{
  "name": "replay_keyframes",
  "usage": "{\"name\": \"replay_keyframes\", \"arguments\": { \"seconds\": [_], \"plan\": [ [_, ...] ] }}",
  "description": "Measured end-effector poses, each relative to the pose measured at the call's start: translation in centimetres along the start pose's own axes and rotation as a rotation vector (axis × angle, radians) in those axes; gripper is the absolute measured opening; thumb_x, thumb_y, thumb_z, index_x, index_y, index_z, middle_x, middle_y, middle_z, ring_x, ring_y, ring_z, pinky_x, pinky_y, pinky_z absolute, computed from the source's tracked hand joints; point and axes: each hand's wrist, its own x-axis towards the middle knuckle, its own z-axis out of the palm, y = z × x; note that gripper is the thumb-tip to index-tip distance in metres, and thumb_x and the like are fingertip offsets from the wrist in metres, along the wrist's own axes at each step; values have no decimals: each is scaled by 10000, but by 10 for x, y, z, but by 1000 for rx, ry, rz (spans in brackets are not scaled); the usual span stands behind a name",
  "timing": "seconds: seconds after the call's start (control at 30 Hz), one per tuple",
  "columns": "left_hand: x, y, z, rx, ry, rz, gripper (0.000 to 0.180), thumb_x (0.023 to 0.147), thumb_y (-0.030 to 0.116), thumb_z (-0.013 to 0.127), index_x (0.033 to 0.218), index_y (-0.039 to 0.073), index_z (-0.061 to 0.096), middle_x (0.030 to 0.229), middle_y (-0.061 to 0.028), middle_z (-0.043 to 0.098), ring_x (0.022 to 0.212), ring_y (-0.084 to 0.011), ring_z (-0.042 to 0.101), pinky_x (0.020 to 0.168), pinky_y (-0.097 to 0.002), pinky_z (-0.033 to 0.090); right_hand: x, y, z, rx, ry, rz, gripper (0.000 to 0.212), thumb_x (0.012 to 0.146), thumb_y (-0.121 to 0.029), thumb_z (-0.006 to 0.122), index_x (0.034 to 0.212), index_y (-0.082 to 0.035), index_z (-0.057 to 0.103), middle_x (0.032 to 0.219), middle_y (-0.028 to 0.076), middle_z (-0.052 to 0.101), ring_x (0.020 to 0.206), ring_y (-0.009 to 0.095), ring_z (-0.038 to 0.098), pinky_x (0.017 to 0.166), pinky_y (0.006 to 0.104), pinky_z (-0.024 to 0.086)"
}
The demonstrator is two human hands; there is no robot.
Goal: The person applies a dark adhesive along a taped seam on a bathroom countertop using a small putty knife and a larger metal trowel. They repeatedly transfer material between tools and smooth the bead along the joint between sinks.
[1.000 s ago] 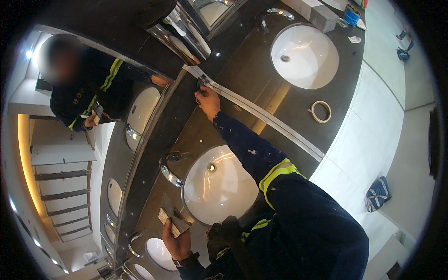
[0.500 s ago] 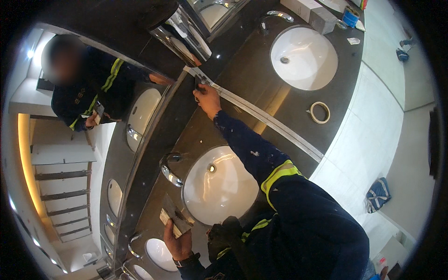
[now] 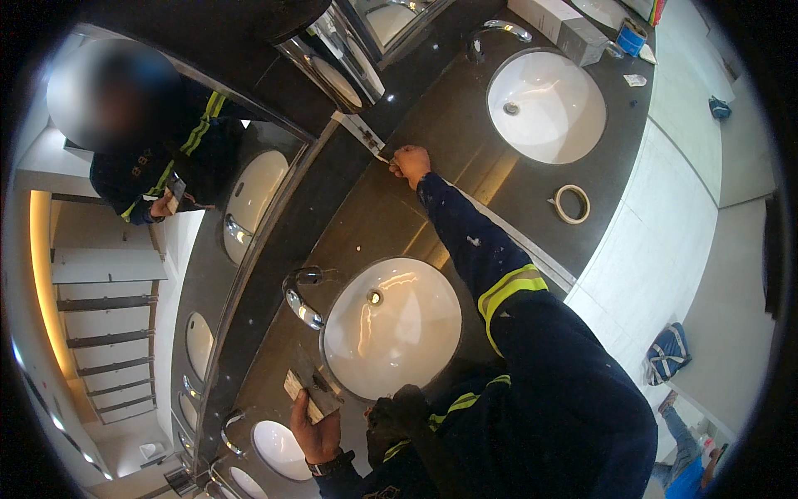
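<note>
My right hand [image 3: 411,164] is closed over a pale strip [image 3: 359,129] that runs across the dark countertop, near the wall end. Its fingers pinch something small and thin, too unclear to name. Low in the picture my left hand [image 3: 318,434] grips a wide scraper [image 3: 326,396] with a grey metal blade and a pale wooden edge, held above the counter. Between my hands sits a white oval basin [image 3: 395,328] with a chrome tap [image 3: 301,298] beside it. A roll of masking tape [image 3: 571,204] lies flat on the counter beyond the strip.
Another basin [image 3: 544,108] lies farther right, with a carton [image 3: 582,40] and a blue tin [image 3: 632,37] past it. A chrome cylinder [image 3: 332,58] hangs on the wall. Mirrors [image 3: 125,283] line the left. A blue bag [image 3: 669,353] and a person [image 3: 694,461] are at the right.
My right hand has moved along the strip, away from the wall and toward the counter's front edge. The left hand keeps its hold on the scraper. A person has come further into view at lower right.
</note>
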Motion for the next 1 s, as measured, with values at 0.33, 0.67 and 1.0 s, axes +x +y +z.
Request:
{"name": "replay_keyframes", "arguments": {
  "seconds": [0.33,0.67,1.0],
  "plan": [
    [0,0,9,24,48,29,233,912,193,622,1106,63,615,1037,-73,655,931,-223,607,824,-385,488,5,-4,9,-98,-48,20,149,884,-103,558,925,31,609,797,122,636,570,205,644,425,304,472],
    [3,0,0,-10,43,11,247,911,197,628,1118,65,597,1017,-80,641,946,-218,594,835,-375,474,16,2,14,45,-78,109,136,897,-95,554,1002,-14,584,819,108,639,564,187,638,385,274,397],
    [-3,0,0,-15,15,-13,309,909,211,624,1177,63,585,1104,-80,639,986,-222,597,873,-372,469,0,-10,23,66,-53,113,129,883,-101,571,1001,-50,562,778,62,596,557,167,615,378,256,356]
  ]
}}
